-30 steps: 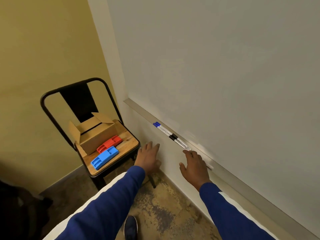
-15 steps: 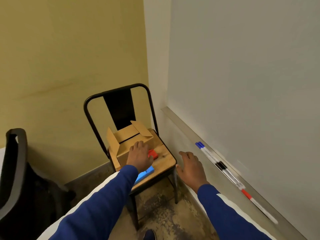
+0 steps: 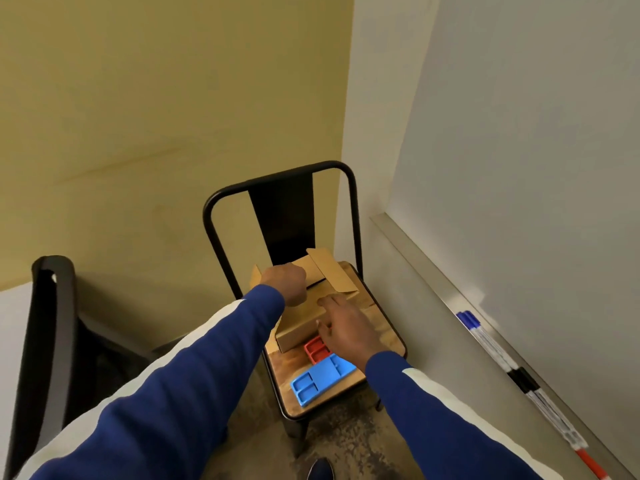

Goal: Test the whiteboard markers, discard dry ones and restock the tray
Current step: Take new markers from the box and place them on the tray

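An open cardboard box sits on the wooden seat of a black metal chair. My left hand hangs over the box opening with its fingers bent down out of sight. My right hand lies with straight fingers against the box's near side. Several markers lie end to end on the whiteboard's metal tray at the right: blue-capped markers, black-capped markers and a red-capped marker.
A red plastic organiser and a blue organiser lie on the seat in front of the box. The whiteboard fills the right wall. A black office chair stands at the left. My shoe is on the mottled floor.
The view has swung left from the marker tray to the chair. My left hand went from the organisers up over the box opening, and my right hand came across to touch the box.
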The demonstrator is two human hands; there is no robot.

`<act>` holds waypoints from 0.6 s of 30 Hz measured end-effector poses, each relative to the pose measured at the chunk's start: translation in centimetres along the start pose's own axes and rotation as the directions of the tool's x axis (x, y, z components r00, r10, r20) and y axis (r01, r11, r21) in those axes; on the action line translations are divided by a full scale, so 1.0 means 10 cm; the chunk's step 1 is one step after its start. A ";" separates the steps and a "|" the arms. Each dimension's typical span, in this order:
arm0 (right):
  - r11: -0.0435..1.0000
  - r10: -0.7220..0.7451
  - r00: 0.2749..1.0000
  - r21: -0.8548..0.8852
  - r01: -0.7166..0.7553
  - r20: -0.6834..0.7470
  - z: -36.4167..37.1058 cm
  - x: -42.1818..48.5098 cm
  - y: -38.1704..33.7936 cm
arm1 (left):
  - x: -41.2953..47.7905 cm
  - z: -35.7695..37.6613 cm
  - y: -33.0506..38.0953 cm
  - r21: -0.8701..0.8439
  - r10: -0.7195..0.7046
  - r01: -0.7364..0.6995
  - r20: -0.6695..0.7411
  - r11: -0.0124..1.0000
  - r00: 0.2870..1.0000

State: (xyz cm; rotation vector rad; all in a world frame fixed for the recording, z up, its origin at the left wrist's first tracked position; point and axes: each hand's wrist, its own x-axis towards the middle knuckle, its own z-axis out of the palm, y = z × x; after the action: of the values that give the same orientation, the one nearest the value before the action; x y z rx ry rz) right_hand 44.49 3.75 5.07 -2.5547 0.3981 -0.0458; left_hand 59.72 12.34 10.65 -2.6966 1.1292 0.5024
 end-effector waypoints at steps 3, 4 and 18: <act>0.999 -0.017 0.998 -0.028 0.019 0.056 0.09 0.18 -0.05 | 0.01 0.02 -0.12 0.021 -0.004 0.004 0.028 1.000 1.000; 0.999 -0.015 0.997 -0.044 0.018 0.069 0.11 0.23 -0.05 | 0.01 0.04 -0.16 0.032 -0.003 0.002 0.040 0.999 0.999; 0.950 0.181 0.983 -0.254 -0.180 -0.019 0.12 0.62 0.04 | -0.16 0.62 -0.49 -0.013 0.076 -0.077 -0.058 0.997 0.995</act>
State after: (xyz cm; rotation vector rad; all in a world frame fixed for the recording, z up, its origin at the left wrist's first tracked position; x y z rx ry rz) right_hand 50.46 2.25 3.54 -2.7566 0.6734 0.0842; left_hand 60.73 18.59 5.64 -2.7058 1.2534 0.4496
